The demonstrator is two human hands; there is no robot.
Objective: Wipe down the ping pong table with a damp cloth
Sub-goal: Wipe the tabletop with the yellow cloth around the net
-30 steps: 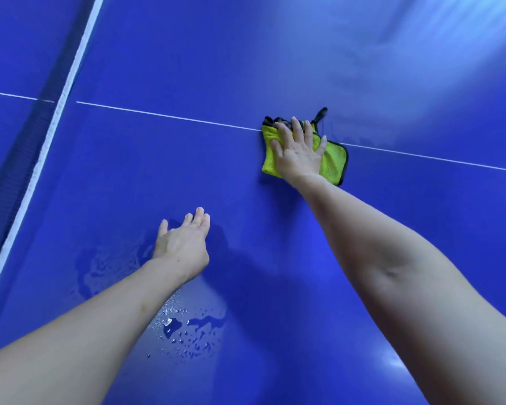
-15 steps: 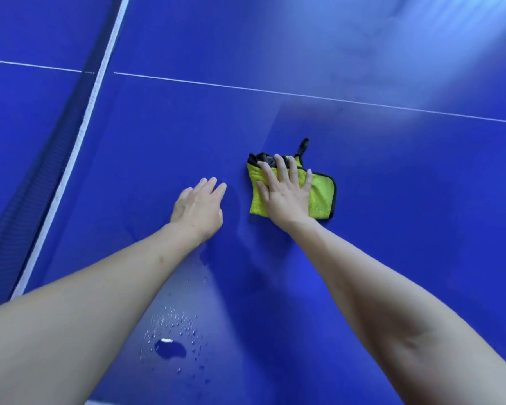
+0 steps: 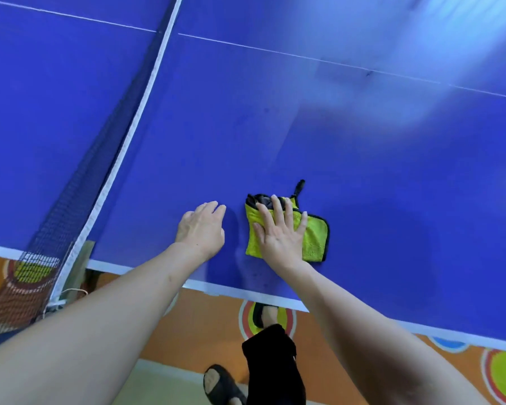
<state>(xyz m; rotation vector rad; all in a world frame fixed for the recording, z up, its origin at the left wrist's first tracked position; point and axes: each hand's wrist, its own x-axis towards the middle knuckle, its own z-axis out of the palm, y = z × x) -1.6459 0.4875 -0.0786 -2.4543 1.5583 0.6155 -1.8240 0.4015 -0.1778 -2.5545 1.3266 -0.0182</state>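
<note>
Both flat hands drawn back near table [image 3: 362, 171] edge, right hand [image 3: 278, 238] pressing one cloth [image 3: 314, 238], left hand [image 3: 200, 229] bare.

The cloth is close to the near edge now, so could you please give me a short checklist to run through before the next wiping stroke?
1. Right hand flat on the yellow cloth: ok.
2. Cloth fully on the table, clear of the near edge: ok.
3. Left hand off the cloth, resting beside it: ok.
4. Net away from the cloth's path: ok.
5. Cloth damp enough: cannot tell.
6. Far surface free of streaks: cannot tell, glare.
</note>
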